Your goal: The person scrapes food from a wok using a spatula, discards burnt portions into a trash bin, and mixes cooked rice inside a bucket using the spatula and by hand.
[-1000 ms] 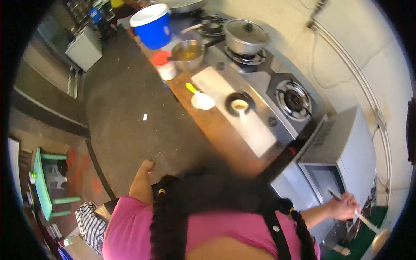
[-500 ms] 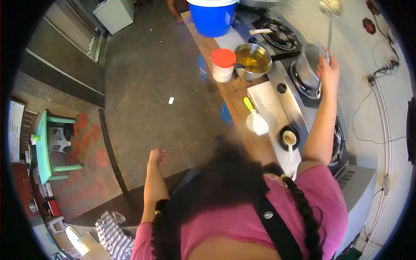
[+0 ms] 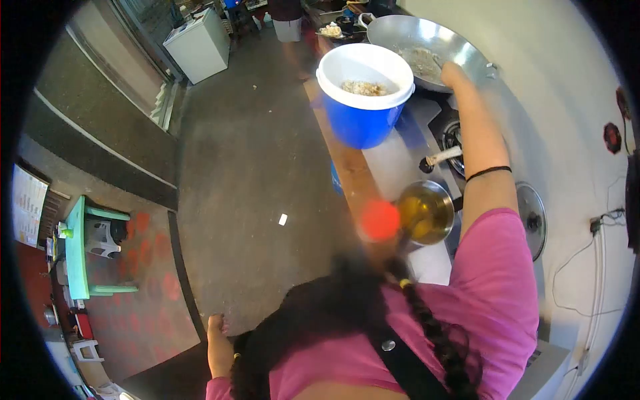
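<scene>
My right hand (image 3: 453, 75) reaches over the near rim of a large metal wok (image 3: 477, 57), closed around the handle of a long-handled ladle. Only a short stretch of the handle shows, and its head cannot be made out among the pale contents of the wok. Just left of the wok stands a blue bucket (image 3: 363, 123) with a white rim and pale, crumbly food inside. My left hand (image 3: 218, 325) hangs low over the floor at the lower left, its fingers loosely apart and holding nothing.
Nearer me on the counter are a pot of yellow liquid (image 3: 427, 213), a red-lidded jar (image 3: 381, 221) and a pale-handled utensil (image 3: 443, 157). A glass lid (image 3: 531, 220) lies at the right. Another person (image 3: 287, 30) stands far back, near a white chest (image 3: 198, 47).
The view has shifted along the counter towards the bucket and wok. My right hand has gone from above the lidded pot, where it held the ladle up, down into the wok.
</scene>
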A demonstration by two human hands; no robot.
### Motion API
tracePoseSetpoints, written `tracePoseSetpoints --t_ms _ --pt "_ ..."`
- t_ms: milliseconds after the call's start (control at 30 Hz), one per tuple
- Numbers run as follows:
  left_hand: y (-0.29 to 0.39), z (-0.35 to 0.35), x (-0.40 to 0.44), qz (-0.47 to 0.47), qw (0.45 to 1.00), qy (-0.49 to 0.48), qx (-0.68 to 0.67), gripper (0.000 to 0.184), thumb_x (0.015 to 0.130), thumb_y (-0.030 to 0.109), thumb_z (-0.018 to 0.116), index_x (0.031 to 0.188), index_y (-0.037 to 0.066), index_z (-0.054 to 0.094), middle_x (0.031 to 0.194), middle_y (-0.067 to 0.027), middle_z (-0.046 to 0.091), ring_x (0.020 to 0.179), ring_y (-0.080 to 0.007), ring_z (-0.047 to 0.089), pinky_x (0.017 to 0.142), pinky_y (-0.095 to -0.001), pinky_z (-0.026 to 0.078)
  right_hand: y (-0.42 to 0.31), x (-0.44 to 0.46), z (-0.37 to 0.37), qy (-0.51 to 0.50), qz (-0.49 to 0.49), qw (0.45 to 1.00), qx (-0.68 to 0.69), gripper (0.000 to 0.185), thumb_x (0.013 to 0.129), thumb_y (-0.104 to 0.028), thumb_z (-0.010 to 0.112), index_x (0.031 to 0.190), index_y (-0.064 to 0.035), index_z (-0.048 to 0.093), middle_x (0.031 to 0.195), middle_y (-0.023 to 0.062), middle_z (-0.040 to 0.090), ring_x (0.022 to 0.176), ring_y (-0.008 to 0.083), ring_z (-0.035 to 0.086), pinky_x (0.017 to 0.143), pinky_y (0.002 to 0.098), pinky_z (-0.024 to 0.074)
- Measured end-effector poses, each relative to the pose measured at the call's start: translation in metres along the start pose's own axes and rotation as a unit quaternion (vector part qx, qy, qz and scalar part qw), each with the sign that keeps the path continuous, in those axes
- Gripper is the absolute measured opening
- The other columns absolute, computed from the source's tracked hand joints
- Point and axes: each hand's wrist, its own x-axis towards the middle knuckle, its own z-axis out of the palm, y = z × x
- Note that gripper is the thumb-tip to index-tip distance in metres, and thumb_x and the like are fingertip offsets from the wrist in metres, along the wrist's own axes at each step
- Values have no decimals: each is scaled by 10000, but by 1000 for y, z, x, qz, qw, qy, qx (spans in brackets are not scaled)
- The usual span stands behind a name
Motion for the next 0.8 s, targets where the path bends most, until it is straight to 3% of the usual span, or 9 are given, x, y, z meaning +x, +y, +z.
tracePoseSetpoints --t_ms 67,100,200,267,333,433,567,700,800 --pt "12 -4 20 -89 992 -14 -93 206 951 40 516 1144 13 584 956 -48 578 910 -151 538 869 -270 429 5 38 37 -5 11 1000 -10 307 871 -83 535 1101 13 715 1177 246 675 1098 392 662 943 465 513" --pt "-15 4 41 -211 922 22 -324 188 965 140 571 1100 12 594 939 -53 592 860 -161 563 807 -308 471 11 51 53 -6 26 999 -21 289 882 -103 546 1081 -1 728 1169 243 678 1088 399 665 939 475 512" --pt "-297 51 186 -423 875 -122 -204 349 1002 271 458 1165 12 625 780 -51 619 619 -198 585 554 -347 472 0 58 61 -5 66 997 42 298 882 -112 567 1124 -38 725 1200 219 674 1106 392 658 948 469 509" --pt "-266 64 234 -401 850 -135 -314 272 901 277 689 1051 63 612 968 -58 642 729 -184 615 618 -340 495 -11 47 51 -29 76 996 38 318 871 -106 585 1158 -67 717 1206 213 673 1108 387 657 954 459 508" --pt "-278 104 326 -355 876 -141 -293 264 923 261 658 1096 68 611 963 -53 655 791 -187 647 607 -311 489 -13 37 46 -55 88 994 33 349 860 -100 604 1192 -97 709 1212 207 672 1110 382 655 961 449 507" --pt "-138 146 414 -256 928 -155 -222 287 950 258 591 1139 57 673 996 -54 691 842 -156 656 652 -284 483 -5 22 47 -104 23 994 3 343 902 -137 554 1209 -99 703 1180 225 681 1150 384 626 984 473 492" --pt "16 207 532 36 983 -164 -75 281 963 226 579 1068 -1 707 949 -99 696 863 -158 636 745 -321 507 -38 -79 -1 108 83 988 67 389 864 -155 652 1253 -162 678 1334 174 595 1205 363 585 996 444 488" --pt "224 204 595 310 932 -110 -153 119 919 43 636 1008 0 703 927 -65 683 857 -129 614 777 -281 498 -73 -192 -40 169 104 968 154 402 855 -160 694 1254 -127 658 1366 164 554 1166 315 604 962 389 503" --pt "381 176 603 513 837 -126 -146 173 901 -6 619 1033 48 718 927 -78 661 836 -189 634 736 -285 497 -121 -267 -74 128 238 938 215 419 852 -66 682 1268 -110 655 1370 134 556 1157 249 603 901 345 511"
